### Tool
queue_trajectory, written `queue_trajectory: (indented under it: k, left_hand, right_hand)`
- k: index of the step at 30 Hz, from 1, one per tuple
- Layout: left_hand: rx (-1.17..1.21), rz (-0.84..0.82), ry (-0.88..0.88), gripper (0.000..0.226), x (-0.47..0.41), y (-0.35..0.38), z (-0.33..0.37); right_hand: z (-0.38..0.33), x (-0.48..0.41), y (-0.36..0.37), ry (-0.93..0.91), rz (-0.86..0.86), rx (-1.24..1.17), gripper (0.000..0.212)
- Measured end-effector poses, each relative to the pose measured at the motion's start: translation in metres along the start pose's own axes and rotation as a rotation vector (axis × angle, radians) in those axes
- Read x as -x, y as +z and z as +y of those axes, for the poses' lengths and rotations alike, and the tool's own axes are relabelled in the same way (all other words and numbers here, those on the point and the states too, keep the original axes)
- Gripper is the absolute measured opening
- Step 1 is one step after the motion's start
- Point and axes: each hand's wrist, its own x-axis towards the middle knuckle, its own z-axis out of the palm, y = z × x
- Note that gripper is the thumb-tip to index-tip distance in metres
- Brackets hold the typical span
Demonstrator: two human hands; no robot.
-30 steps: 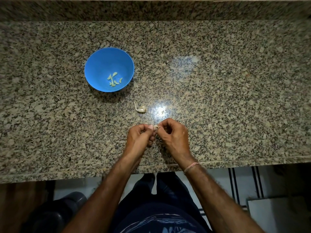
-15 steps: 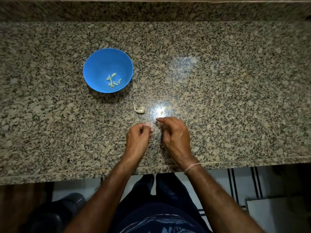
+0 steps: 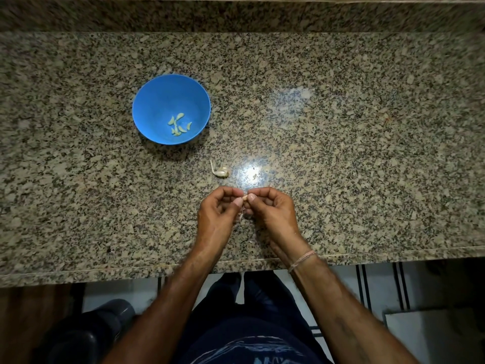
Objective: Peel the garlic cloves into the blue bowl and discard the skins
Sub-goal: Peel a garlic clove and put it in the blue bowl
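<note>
A blue bowl (image 3: 147,109) stands on the granite counter, left of centre, with several pale peeled cloves (image 3: 179,124) in its bottom. A garlic piece with a curled stem (image 3: 221,172) lies on the counter between the bowl and my hands. My left hand (image 3: 217,214) and my right hand (image 3: 270,211) meet near the counter's front edge, fingertips pinched together on one small garlic cloth-coloured clove (image 3: 244,198). A thin shred of skin (image 3: 242,212) hangs below the fingertips. Most of the clove is hidden by my fingers.
The granite counter (image 3: 341,153) ends in a raised backsplash (image 3: 236,14) at the far side. Its front edge (image 3: 105,269) runs just behind my wrists. Below it show a dark bin (image 3: 86,332), striped floor tiles and my legs.
My hands were apart half a second ago, the right one reaching forward. Now they are back together, pinching the clove between their fingertips. Bowl and garlic piece on the counter stay put.
</note>
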Motion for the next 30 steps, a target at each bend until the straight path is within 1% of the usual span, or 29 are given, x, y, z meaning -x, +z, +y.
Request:
queue_trajectory:
  k: [3,5,10,13,15,18,24,30]
  left_hand:
    - [-0.031,0.02,0.031,0.01,-0.001,0.0,-0.002]
    - [-0.023,0.039,0.04,0.007,-0.001,-0.001,-0.002]
    - [-0.037,0.034,0.037,0.006,-0.001,-0.002,0.0]
    - [-0.037,0.003,0.035,0.006,0.0,-0.005,0.004]
    - [-0.039,-0.014,0.027,0.006,0.0,-0.007,0.007]
    - [-0.051,-0.033,0.028,0.007,-0.002,-0.011,0.008]
    - [-0.023,-0.07,0.03,0.009,-0.001,-0.011,0.009]
    - [0.02,-0.071,0.02,0.008,-0.003,-0.01,0.006]
  right_hand:
    - [-0.001,0.002,0.002,0.006,-0.013,-0.025,0.014]
    - [-0.001,0.003,0.002,-0.05,-0.038,0.019,0.013]
    - [0.002,0.0,-0.002,-0.31,-0.107,0.297,0.017]
    - [0.002,-0.003,-0.005,-0.397,-0.118,0.428,0.015]
    - [0.001,-0.004,-0.008,-0.424,-0.132,0.491,0.016]
    - [0.001,-0.005,-0.009,-0.447,-0.148,0.53,0.015]
    - [0.002,-0.005,-0.008,-0.55,-0.114,0.584,0.006]
    - [0.005,-0.004,-0.005,-0.606,-0.059,0.604,0.008]
